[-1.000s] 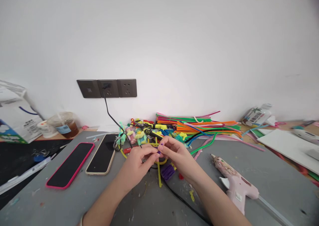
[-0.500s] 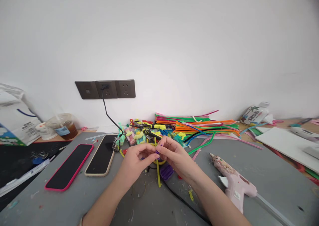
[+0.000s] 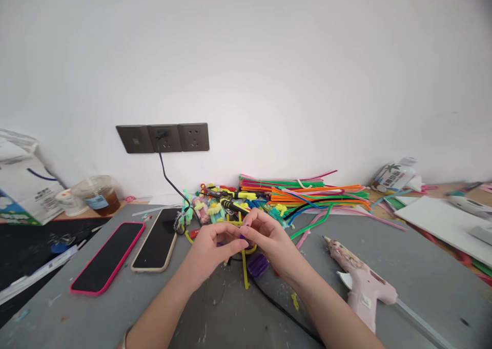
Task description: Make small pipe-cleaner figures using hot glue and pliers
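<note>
1. Sliver of purple, fuzzy-looking material (image 3: pixel 243 235): up between both hands, above the middle of the flat grey desk (image 3: pixel 230 331); mostly hidden by fingers.
2. Right hand (image 3: pixel 273 241): thumb and forefinger clamped on the sliver.
3. Left hand (image 3: pixel 209 249): thumb and forefinger right up against it; can't tell whether they grip, contact covered.
4. Handling, my judgement: one hand steady as anchor, other doing small moves; pinch close to the working point, light pressure so the fuzz isn't crushed. Tilting the right thumb aside should give a better view.
5. Clutter: long thin yellow strip (image 3: pixel 245 274) below the fingertips, chunky purple fuzzy bundle (image 3: pixel 258 265) below the right hand, black cable (image 3: pixel 277 304) running toward the near edge. Lifting slightly should avoid snags.
6. Pale pink glue gun (image 3: pixel 365 285): toward the right edge, well apart from hands.
</note>
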A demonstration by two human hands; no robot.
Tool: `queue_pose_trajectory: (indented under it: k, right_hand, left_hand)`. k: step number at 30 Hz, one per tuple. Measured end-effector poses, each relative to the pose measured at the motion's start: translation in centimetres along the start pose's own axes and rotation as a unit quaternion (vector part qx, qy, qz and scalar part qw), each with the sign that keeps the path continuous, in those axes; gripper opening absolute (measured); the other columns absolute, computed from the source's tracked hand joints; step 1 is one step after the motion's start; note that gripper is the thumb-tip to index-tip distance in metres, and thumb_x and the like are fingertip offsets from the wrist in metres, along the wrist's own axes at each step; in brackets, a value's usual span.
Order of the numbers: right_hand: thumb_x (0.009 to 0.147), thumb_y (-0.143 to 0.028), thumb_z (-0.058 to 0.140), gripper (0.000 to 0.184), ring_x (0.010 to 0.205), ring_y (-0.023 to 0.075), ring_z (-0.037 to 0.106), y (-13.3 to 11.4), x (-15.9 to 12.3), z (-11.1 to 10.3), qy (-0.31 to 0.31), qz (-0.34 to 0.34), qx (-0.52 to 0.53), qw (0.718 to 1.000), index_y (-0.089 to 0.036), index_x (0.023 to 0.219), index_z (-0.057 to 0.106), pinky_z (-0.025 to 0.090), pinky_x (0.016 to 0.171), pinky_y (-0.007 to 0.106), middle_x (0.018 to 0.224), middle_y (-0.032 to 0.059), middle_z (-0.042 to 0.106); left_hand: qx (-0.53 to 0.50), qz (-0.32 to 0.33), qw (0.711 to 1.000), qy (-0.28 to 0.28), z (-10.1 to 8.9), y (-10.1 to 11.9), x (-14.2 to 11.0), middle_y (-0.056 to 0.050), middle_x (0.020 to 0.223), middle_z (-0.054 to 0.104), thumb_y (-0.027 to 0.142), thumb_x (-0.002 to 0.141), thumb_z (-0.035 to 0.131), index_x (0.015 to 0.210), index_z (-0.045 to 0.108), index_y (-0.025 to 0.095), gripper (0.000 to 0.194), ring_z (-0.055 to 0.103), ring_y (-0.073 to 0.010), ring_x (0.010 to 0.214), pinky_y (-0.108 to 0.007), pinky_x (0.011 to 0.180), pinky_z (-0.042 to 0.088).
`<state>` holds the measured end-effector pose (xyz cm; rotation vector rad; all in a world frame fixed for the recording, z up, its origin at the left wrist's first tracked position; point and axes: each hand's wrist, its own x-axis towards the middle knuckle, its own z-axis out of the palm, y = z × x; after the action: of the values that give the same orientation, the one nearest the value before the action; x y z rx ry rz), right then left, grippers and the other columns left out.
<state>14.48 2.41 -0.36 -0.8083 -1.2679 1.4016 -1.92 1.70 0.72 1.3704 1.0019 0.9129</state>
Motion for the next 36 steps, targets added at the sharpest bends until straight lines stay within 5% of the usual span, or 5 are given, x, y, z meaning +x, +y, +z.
queue_pose_trajectory:
  k: [17, 24, 28, 36]
  right_hand:
    - [0.086, -0.049, 0.069, 0.03, 0.066, 0.0155, 0.047, 0.1, -0.2, -0.2, 0.026, -0.107, -0.089, 0.99, -0.022, 0.077, 0.06, 0.038, 0.06, 0.028, 0.072, -0.0002, 0.053]
    - [0.091, -0.023, 0.065, 0.014, 0.072, 0.0191, 0.056, -0.3, -0.7, 0.4, 0.061, -0.261, -0.234, 0.935, -0.023, 0.077, 0.062, 0.043, 0.064, 0.032, 0.076, 0.0029, 0.061]
    - [0.093, -0.017, 0.061, 0.011, 0.079, 0.0205, 0.06, -0.2, -0.8, 0.5, 0.042, -0.293, -0.283, 0.912, -0.024, 0.085, 0.065, 0.047, 0.069, 0.034, 0.082, 0.0047, 0.064]
    - [0.088, -0.025, 0.068, 0.011, 0.073, 0.0182, 0.057, 0.5, -0.9, 1.1, 0.048, -0.234, -0.188, 0.953, -0.024, 0.08, 0.06, 0.046, 0.065, 0.03, 0.077, 0.0018, 0.06]
  left_hand:
    - [-0.191, -0.044, 0.979, 0.062, 0.4, 0.4, 0.1, -0.002, 0.068, 0.067, 0.038, 0.061, 0.09, 0.073, 0.077, 0.012, 0.032, 0.057, -0.0089, 0.061, -0.019, 0.058, 0.048]
    - [-0.327, -0.066, 0.939, 0.086, 0.8, 0.3, 0.1, 0.001, 0.064, 0.067, 0.03, 0.051, 0.096, 0.069, 0.075, 0.012, 0.033, 0.06, -0.0061, 0.058, -0.015, 0.058, 0.055]
    - [-0.352, -0.071, 0.927, 0.112, 1.0, 0.3, 0.2, 0.003, 0.059, 0.064, 0.028, 0.046, 0.097, 0.069, 0.074, 0.012, 0.037, 0.059, -0.0045, 0.053, -0.012, 0.053, 0.055]
    - [-0.297, -0.023, 0.949, 0.1, 0.9, 0.4, 0.1, 0.002, 0.067, 0.066, 0.032, 0.055, 0.094, 0.07, 0.071, 0.014, 0.033, 0.061, -0.006, 0.058, -0.014, 0.057, 0.054]
